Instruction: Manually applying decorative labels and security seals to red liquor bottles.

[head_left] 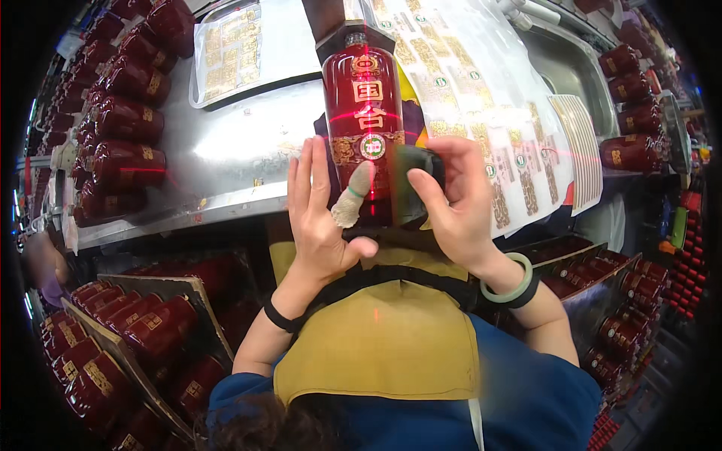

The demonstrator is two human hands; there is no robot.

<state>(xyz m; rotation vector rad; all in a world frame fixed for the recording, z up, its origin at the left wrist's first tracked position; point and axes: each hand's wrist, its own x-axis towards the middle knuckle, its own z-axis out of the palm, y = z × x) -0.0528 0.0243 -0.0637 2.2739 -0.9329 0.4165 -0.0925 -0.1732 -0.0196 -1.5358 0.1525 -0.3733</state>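
A dark red glass bottle with gold characters and a round green-and-white label lies in front of me, its neck pointing away. Red laser lines cross it. My left hand rests along its left side, fingers stretched and thumb out. A pale cloth finger cot with a green band covers the index finger, whose tip is close to the round label. My right hand grips a dark, flat, rectangular pad at the bottle's right side. The pad is motion-blurred, so its exact kind is unclear.
Sheets of gold decals cover the bench on the right, near a striped sheet and a metal sink. A white tray with more decals stands at left. Red bottles line both sides; wooden racks hold others below.
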